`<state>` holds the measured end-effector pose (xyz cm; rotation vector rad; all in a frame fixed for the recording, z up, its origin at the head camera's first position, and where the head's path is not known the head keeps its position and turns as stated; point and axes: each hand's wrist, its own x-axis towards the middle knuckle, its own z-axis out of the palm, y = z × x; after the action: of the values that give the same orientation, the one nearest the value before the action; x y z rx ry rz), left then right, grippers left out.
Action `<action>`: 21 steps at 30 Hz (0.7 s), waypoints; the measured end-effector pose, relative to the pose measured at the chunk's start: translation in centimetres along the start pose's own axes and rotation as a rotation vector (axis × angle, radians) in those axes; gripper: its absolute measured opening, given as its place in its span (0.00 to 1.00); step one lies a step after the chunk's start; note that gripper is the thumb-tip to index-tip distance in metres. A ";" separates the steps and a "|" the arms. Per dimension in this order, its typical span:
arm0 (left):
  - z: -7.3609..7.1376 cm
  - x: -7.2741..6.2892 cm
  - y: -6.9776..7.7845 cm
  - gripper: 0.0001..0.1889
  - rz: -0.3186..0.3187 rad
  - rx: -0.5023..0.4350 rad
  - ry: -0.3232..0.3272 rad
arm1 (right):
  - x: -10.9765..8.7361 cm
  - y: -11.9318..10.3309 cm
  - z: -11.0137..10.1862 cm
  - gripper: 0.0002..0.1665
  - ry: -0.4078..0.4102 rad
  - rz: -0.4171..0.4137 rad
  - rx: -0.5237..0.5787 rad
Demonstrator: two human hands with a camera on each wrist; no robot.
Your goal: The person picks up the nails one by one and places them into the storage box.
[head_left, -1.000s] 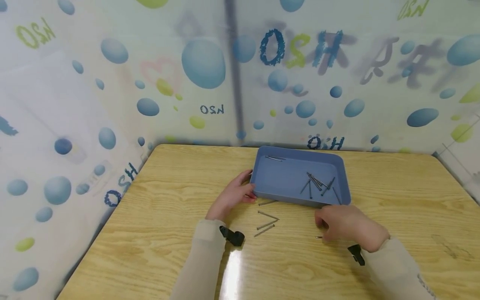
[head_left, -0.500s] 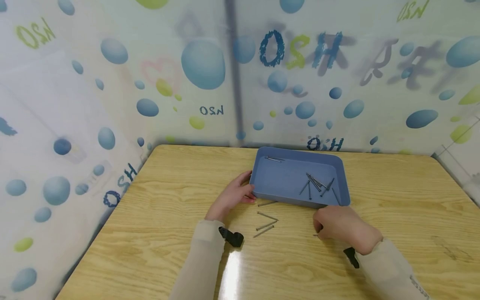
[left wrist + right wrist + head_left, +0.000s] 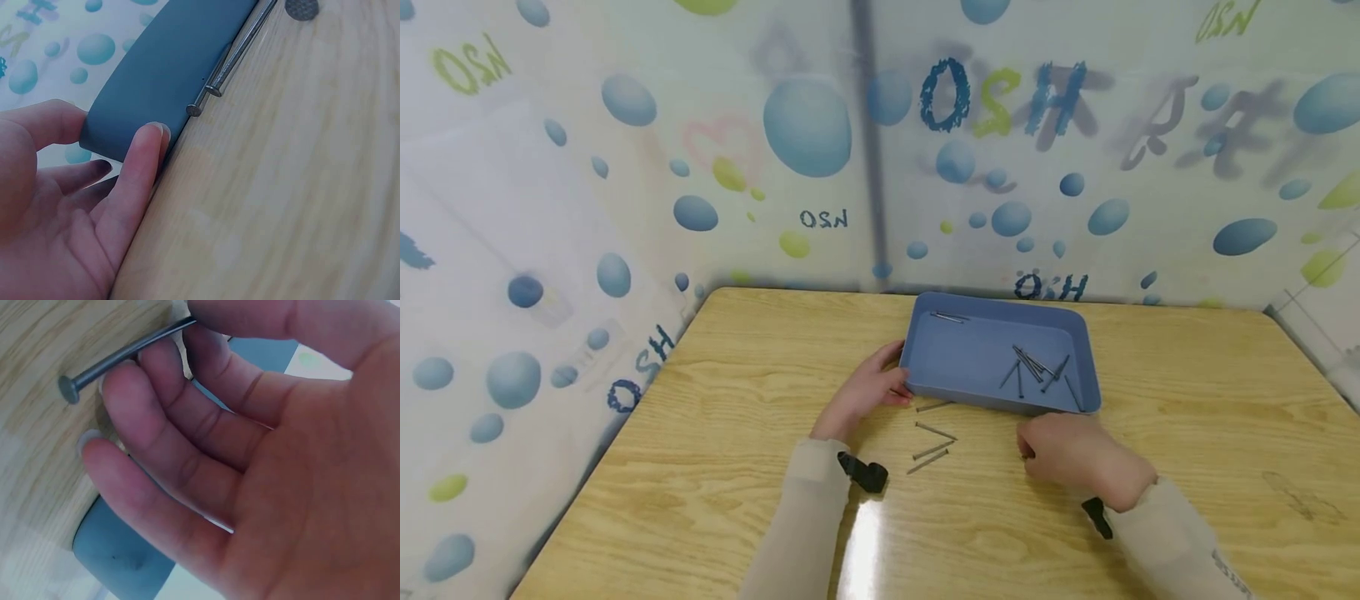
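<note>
My right hand is just in front of the blue tray's right part, low over the table. In the right wrist view it pinches a nail by its far end between thumb and forefinger, the flat head sticking out past the other curled fingers. At the front left corner of the blue tray, my left hand grips the wall with thumb and fingers on either side, as the left wrist view shows. Several nails lie inside the tray toward the right, and a small group of nails sits at its back left.
Several loose nails lie on the wooden table in front of the tray, between the hands. A patterned curtain with blue drops rises behind the table's back edge.
My right hand has shifted a little to the left along the tray's front. The nail end that showed beneath it is now mostly hidden in the head view. The left hand and tray stay put.
</note>
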<state>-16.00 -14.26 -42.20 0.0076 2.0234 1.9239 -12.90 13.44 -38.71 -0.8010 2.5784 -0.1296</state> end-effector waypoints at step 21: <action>-0.3 1.2 -1.5 0.31 0.014 -0.012 0.021 | 0.9 0.7 0.1 0.07 0.047 -0.088 0.048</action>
<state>-16.85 -14.41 -43.96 -0.0017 2.0307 1.9520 -13.88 13.49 -39.31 -0.9049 2.5741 -0.2384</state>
